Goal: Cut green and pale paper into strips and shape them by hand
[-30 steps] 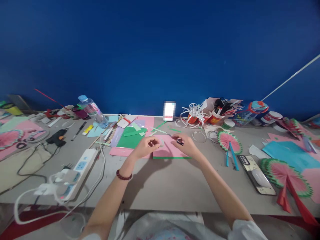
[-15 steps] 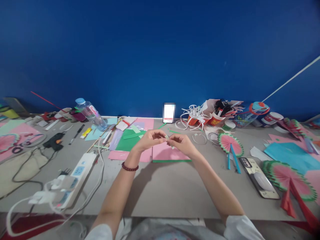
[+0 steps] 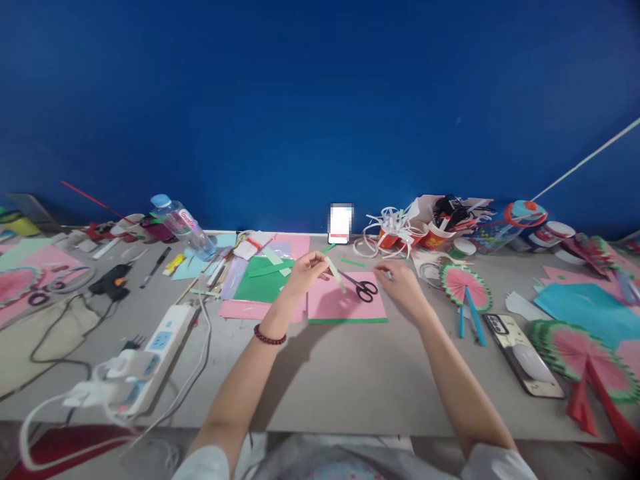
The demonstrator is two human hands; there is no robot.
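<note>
left hand, beaded bracelet on its wrist: thumb and fingertips pinching the upper end of a pale green strip, which slants down over the middle of the pink sheet. right hand lies to the right of the strip, apart from it, thumb and fingers bent close together; cannot tell whether anything is between them. black-handled scissors rest on the pink sheet between the two hands, handles toward the near right, blades toward the far left and partly behind the strip. the sheet lies on the grey table, a green band along its near edge. to the left, a green sheet with green strips on top. far side, a lit phone upright against the blue wall. farther right, a pink-and-green paper fan with blue legs; a clear bottle leans at far left, and a white power strip lies at near left.
</note>
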